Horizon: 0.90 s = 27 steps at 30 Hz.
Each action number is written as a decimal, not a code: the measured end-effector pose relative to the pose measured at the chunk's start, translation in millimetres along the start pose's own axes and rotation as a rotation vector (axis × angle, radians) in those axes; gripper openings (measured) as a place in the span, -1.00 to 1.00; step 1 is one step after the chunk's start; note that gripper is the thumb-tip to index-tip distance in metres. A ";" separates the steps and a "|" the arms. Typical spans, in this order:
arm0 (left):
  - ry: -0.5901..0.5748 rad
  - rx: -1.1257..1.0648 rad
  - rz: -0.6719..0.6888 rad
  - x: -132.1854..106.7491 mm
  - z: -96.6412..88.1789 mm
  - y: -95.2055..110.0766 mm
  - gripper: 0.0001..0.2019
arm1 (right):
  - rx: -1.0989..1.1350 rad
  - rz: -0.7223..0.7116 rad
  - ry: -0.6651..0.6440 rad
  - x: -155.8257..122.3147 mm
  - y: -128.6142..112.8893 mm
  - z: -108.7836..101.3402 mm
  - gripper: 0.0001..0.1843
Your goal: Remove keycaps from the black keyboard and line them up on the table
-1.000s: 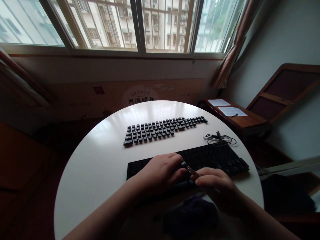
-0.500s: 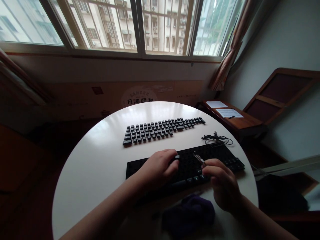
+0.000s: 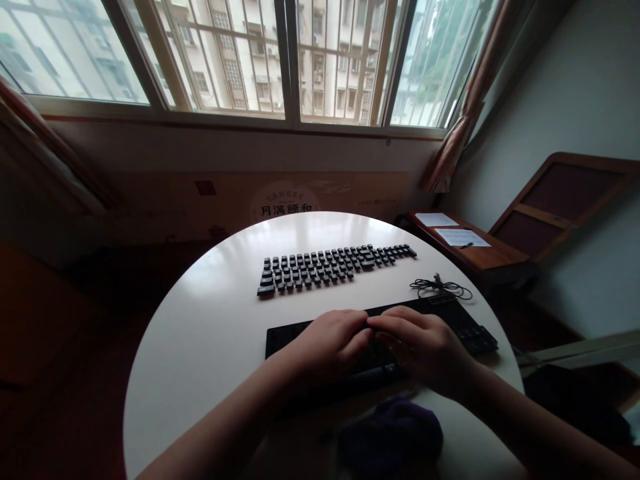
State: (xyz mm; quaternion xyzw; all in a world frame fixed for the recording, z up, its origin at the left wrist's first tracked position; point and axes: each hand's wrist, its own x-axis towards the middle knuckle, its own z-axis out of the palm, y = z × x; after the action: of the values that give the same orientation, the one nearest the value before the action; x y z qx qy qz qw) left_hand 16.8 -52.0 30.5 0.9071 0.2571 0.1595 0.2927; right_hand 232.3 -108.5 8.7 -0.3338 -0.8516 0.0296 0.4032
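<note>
My left hand (image 3: 340,339) and my right hand (image 3: 425,340) meet fingertip to fingertip over a black keyboard (image 3: 287,331), most of its keycaps off. My left fingers are pinched, on a dark keycap seen in them a moment ago; it is hidden now. My right fingers are closed around a small slim metal tool, now almost wholly covered by the hand. Behind the keyboard, loose black keycaps (image 3: 313,267) stand in slanting rows. Several keycaps (image 3: 475,337) are still seated at the keyboard's right end.
The round white table (image 3: 190,333) carries a coiled black cable (image 3: 440,285) at the keyboard's back right and a dark purple cloth-like thing (image 3: 393,433) in front. Beyond the table stands a wooden chair (image 3: 505,257) with papers (image 3: 463,237) and a pen on it.
My right hand has moved left and up to my left fingertips, and the metal tool and keycap have gone out of sight between them. The whole view has shifted slightly.
</note>
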 end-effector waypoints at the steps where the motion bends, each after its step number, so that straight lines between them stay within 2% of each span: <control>1: 0.024 0.003 -0.001 -0.2 -0.5 -1.8 -0.80 | -0.007 -0.009 -0.016 5.5 2.1 -0.5 -0.64; 7: 0.153 -0.018 -0.045 1.8 0.3 -12.7 -0.74 | 0.082 0.019 -0.127 35.2 24.3 -0.9 -0.75; 13: 0.206 -0.227 -0.056 4.7 3.6 -27.3 -0.73 | 0.043 -0.071 -0.205 54.8 37.3 3.6 -0.77; 16: 0.248 -0.299 -0.058 5.9 3.9 -31.3 -0.70 | 0.015 -0.104 -0.230 64.0 48.8 -3.2 -0.78; 18: 0.269 -0.257 -0.100 5.9 3.1 -31.3 -0.71 | -0.010 -0.071 -0.247 70.2 66.0 -11.6 -0.81; 20: 0.237 -0.148 -0.155 5.1 1.9 -29.1 -0.73 | -0.065 0.028 -0.250 74.4 91.1 -18.9 -0.83; 22: 0.154 -0.037 -0.153 4.1 1.3 -25.7 -0.77 | -0.118 0.176 -0.258 74.8 119.1 -19.8 -0.83; 24: 0.063 0.035 -0.097 3.3 1.8 -22.7 -0.80 | -0.127 0.308 -0.276 70.8 142.8 -12.5 -0.83; 27: -0.027 0.099 -0.036 2.8 3.8 -21.5 -0.84 | -0.118 0.377 -0.319 59.8 162.1 7.9 -0.82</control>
State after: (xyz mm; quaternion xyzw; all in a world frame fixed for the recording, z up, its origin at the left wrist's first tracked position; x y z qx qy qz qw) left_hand 12.7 -37.2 14.7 0.9178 0.2770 0.1288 0.2538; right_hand 288.0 54.3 -8.6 -0.5006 -0.8275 0.1069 0.2308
